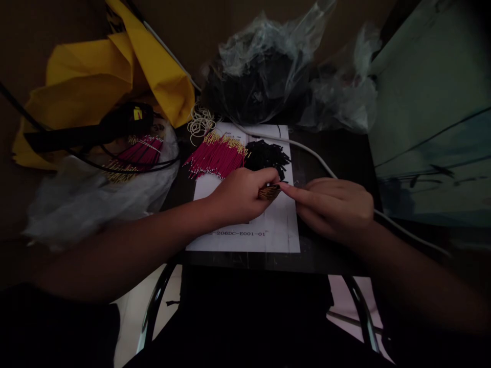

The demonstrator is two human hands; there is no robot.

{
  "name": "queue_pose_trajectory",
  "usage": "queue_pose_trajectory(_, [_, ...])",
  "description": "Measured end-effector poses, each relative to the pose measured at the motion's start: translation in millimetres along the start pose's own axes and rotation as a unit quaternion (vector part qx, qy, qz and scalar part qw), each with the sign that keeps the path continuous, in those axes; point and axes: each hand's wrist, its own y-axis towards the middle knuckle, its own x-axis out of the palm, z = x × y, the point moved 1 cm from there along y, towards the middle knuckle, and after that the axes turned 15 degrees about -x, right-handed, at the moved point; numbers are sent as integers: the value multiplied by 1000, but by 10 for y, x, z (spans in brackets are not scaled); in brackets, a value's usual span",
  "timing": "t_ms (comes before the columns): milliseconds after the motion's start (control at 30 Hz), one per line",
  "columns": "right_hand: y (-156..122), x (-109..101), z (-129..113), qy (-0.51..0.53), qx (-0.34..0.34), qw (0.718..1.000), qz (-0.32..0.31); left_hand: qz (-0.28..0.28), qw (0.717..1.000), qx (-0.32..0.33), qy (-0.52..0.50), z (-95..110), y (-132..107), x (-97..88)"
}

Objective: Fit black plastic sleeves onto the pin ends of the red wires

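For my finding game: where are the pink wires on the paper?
Find the white paper sheet on the dark table. Near its top lies a bundle of thin magenta wires, gold-tipped at one end, right beside a heap of black pieces.

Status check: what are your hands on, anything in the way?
Left hand pinching small brown bundle; right hand touching it. Magenta wires, black pieces ahead on paper sheet. White cable behind right hand.
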Motion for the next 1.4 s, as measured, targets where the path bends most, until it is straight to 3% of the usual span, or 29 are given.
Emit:
queue_pose_trajectory(933, [21, 19, -43, -6, -18, 1000, 20, -34, 997, -23, -65, 32, -6, 5])
queue_pose_trajectory(1167, [14, 32, -20, 14, 57, 998, 30, -51, 991, -52, -114, 92, -25, -3])
queue_pose_trajectory(1267, [22, 20, -24, 29, 77, 995, 56, -109, 956, -130, -238, 103, -8, -10])
queue_pose_trajectory(1400, [22, 135, -34, 104, -41, 994, 8, -204, 836, -209, -464, 67, 42, -32])
